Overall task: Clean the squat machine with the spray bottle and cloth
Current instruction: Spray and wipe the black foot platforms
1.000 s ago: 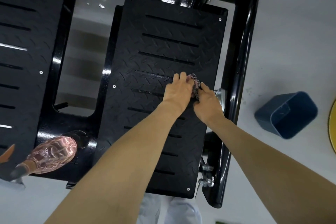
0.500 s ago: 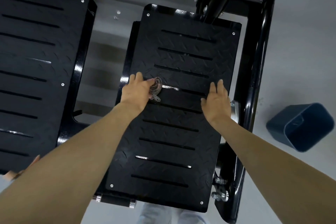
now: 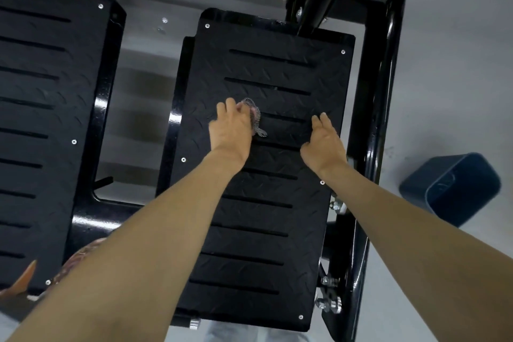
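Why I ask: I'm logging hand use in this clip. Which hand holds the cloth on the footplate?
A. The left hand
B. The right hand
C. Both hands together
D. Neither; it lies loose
A: the left hand grips the cloth against the footplate, while the right hand has its fingers straight and is apart from the cloth.

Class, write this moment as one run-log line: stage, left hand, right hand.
stage: wiping right footplate | left hand: grips cloth against plate | right hand: open, flat on plate, holds nothing
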`<move>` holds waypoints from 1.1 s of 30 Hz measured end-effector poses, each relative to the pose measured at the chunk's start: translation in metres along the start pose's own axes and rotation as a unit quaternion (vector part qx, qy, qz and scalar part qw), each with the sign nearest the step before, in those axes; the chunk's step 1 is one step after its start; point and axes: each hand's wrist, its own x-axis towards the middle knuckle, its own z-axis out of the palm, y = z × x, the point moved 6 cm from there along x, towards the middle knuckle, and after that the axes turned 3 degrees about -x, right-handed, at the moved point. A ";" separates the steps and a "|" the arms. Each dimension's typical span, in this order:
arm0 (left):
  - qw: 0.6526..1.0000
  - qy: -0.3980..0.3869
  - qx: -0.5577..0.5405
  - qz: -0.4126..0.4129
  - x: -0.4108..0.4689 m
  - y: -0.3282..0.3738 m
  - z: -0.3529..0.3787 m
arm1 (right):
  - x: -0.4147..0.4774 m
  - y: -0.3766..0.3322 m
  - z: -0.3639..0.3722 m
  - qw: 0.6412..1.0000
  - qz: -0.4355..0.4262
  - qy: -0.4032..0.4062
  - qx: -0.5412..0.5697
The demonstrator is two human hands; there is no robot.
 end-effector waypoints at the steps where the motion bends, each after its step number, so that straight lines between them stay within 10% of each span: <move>1: 1.000 -0.003 -0.004 0.012 -0.001 0.013 0.002 | 0.001 0.005 -0.002 0.999 0.006 0.001 0.038; 14: 0.977 -0.022 0.072 0.202 0.002 0.084 0.011 | 0.012 0.003 -0.024 0.999 -0.001 0.015 -0.032; 23: 0.988 -0.006 -0.156 -0.001 0.030 -0.034 -0.033 | 0.027 0.000 -0.029 0.992 -0.007 0.017 -0.128; 33: 0.999 0.022 -0.025 -0.033 0.048 -0.007 -0.024 | 0.049 0.004 -0.025 0.964 0.022 -0.077 -0.254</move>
